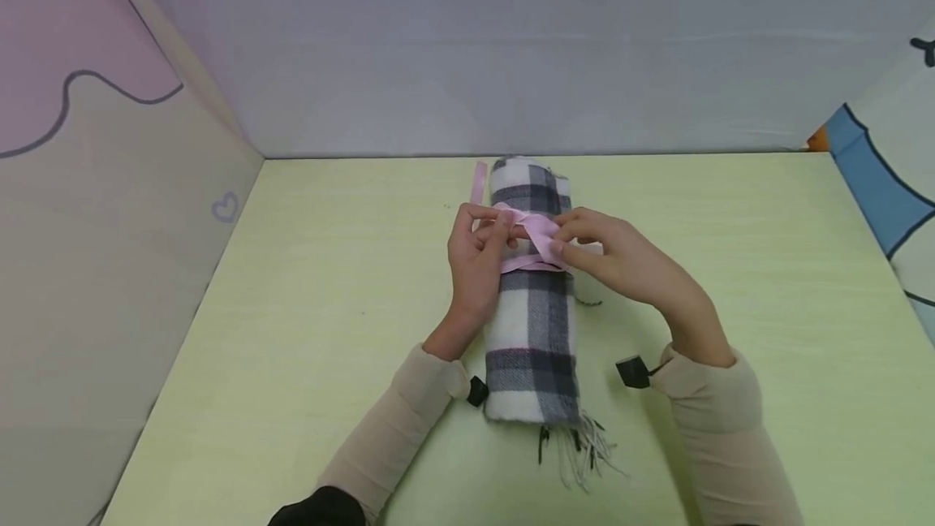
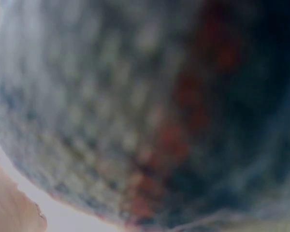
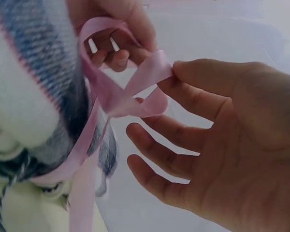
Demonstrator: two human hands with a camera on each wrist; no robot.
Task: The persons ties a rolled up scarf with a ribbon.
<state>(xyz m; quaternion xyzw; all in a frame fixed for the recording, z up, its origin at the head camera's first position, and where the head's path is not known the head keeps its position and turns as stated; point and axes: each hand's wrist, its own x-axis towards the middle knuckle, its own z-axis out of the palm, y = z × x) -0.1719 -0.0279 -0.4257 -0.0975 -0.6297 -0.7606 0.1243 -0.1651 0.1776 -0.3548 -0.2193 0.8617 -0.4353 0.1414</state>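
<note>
A rolled plaid scarf (image 1: 531,331) in white, grey and black lies lengthwise before me, its fringe (image 1: 584,449) at the near end. Pink ribbon (image 1: 532,264) runs around its upper half, with loops raised above the roll. My left hand (image 1: 478,258) is at the scarf's left side and pinches one ribbon loop between thumb and fingers. From the right, my right hand (image 3: 232,116) pinches another loop between thumb and index finger, its other fingers spread. One ribbon tail (image 1: 479,182) sticks out past my left hand. Blurred scarf cloth (image 2: 111,96) fills most of the left wrist view.
The scarf lies on a pale yellow-green table (image 1: 343,307). A light wall panel (image 1: 511,47) stands along the back edge, with printed side panels left (image 1: 109,266) and right (image 1: 876,177). Small black wrist cameras (image 1: 633,372) sit by both cuffs.
</note>
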